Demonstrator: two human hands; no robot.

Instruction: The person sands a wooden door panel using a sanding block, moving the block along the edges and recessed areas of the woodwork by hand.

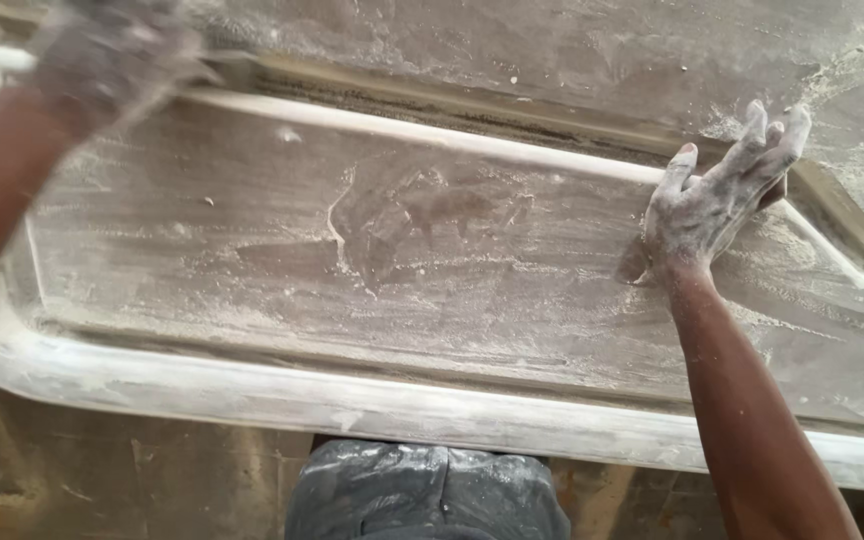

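Observation:
A large shallow moulded panel lies in front of me, grey-brown and coated in white dust, with a raised pale rim around a recessed flat area. My left hand, blurred and dust-covered, is at the panel's far left corner on the inner ridge; whether it holds something I cannot tell. My right hand rests with fingers spread on the far ridge at the right, holding nothing. A patch of smeared dust marks the middle of the recess.
Beyond the far ridge runs a dark groove and more dusty surface. A curved edge of another moulded shape sits at the right. Below the near rim are a dusty floor and my plastic-covered knee.

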